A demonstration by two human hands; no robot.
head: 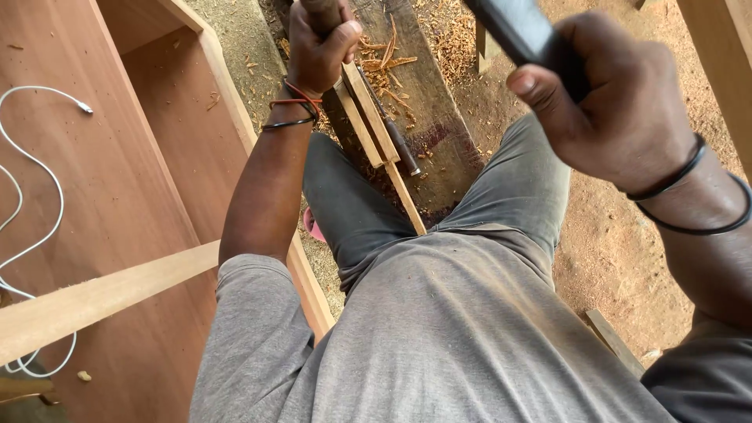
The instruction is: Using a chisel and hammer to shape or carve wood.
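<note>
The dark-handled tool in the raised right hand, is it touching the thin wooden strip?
Apart. In the head view, the right hand holds the dark tool raised, with bare plank and ground showing between it and the wooden strip.

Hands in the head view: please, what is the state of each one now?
Left hand: closed around a dark round wooden handle.
Right hand: closed around a black flat tool handle.

Single head view, looking steeply down, close over own torso, legs, workbench.

Grey shirt (439, 337) & trousers (352, 204), white cable (47, 180), reddish-brown board (117, 180), black wristbands (681, 188).
</note>
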